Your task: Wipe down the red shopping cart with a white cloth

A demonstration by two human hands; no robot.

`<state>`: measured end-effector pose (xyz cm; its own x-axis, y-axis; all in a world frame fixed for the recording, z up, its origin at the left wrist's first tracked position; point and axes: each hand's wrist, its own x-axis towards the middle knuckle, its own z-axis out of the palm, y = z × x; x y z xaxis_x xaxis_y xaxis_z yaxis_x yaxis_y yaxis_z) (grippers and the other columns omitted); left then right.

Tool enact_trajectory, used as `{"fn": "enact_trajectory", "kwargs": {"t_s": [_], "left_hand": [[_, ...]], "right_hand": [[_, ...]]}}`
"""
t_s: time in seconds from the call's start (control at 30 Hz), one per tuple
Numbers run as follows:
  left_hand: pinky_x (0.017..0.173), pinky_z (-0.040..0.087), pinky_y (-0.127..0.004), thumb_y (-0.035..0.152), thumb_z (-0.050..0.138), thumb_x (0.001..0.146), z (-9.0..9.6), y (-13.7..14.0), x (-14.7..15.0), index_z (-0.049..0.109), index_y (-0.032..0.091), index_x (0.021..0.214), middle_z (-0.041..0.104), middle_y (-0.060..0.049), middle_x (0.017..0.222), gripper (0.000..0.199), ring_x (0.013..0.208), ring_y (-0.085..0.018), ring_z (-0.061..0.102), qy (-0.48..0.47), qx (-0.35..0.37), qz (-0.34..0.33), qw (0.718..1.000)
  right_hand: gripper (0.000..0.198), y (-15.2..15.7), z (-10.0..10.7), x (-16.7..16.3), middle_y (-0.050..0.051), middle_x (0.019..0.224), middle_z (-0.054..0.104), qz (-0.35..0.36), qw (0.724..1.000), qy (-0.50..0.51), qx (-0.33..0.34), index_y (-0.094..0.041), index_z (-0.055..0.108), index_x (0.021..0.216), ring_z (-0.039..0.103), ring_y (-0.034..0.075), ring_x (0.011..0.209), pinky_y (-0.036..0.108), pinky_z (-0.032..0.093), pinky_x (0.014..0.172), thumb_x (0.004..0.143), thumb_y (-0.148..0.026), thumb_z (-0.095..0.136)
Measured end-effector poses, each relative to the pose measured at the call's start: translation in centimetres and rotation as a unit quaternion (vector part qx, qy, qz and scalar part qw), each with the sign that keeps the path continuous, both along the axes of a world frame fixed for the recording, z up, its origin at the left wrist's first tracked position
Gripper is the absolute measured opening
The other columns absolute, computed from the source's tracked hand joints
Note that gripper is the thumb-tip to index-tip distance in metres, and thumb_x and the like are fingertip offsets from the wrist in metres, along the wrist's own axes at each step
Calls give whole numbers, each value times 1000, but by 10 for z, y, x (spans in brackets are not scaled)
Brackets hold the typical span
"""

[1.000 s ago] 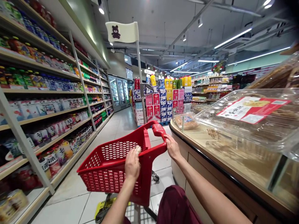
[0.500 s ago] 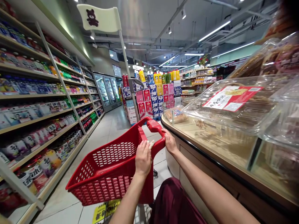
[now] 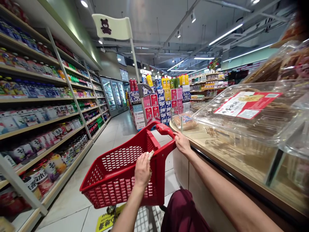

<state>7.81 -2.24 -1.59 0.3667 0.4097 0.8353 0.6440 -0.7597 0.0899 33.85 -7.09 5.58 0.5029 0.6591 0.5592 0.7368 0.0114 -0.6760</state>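
A red plastic shopping cart [image 3: 120, 187] stands in front of me, its perforated basket pointing left. My right hand [image 3: 182, 143] is closed around the side of its red handle [image 3: 165, 129]. On the basket's near top rim rests my left hand [image 3: 143, 170], fingers bent together over a small pale cloth or tissue [image 3: 151, 155]. Part of that pale piece sticks out past the fingertips; the rest is hidden under the hand. A pole rises beyond the cart handle, bearing a cream flag [image 3: 112, 27] with a brown bear.
Drink shelves [image 3: 48, 100] line the left side. At right, close to the cart, a curved glass-edged counter [image 3: 224, 161] carries clear food boxes [image 3: 248, 106]. Stacked cartons [image 3: 152, 106] stand ahead, and a yellow floor sign [image 3: 106, 222] lies beneath the cart.
My left hand has slid along the rim, away from the handle, with the pale piece. My right hand keeps its hold. The whole view has shifted slightly, so the cart appears further right.
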Motion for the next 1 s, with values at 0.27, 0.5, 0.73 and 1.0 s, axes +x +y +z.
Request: {"fn": "enact_trajectory", "kwargs": {"t_s": [0.27, 0.5, 0.73, 1.0], "left_hand": [[88, 44, -40, 24, 31, 86, -19, 6, -57, 57, 20, 104, 62, -6, 95, 32, 93, -19, 53, 19, 0, 74, 997], [88, 43, -42, 22, 31, 84, -31, 14, -111, 55, 20, 109, 63, -7, 98, 35, 99, -20, 54, 54, -2, 87, 995], [94, 41, -42, 23, 31, 85, -39, 10, -107, 55, 19, 109, 61, -7, 107, 34, 106, -19, 51, 13, -15, 106, 994], [93, 40, -51, 26, 29, 85, -44, 20, -165, 59, 16, 102, 64, -11, 99, 36, 105, -23, 52, -59, -43, 204, 976]], "right_hand": [[39, -4, -4, -30, 10, 135, 39, -77, 984, -156, -27, -18, 58, 111, 26, 31, 127, 54, 20, 100, 79, -35, 44], [29, -2, -16, -25, 7, 126, 48, -78, 971, -227, -10, -22, 64, 95, 30, 30, 123, 53, 20, 99, 78, -30, 43], [32, 0, -19, -25, 6, 124, 50, -91, 964, -250, -4, -22, 64, 98, 31, 30, 120, 52, 24, 97, 78, -29, 40], [36, 8, -25, -20, 6, 127, 47, -103, 961, -255, 6, -20, 63, 101, 31, 28, 121, 49, 25, 96, 77, -30, 38]]}}
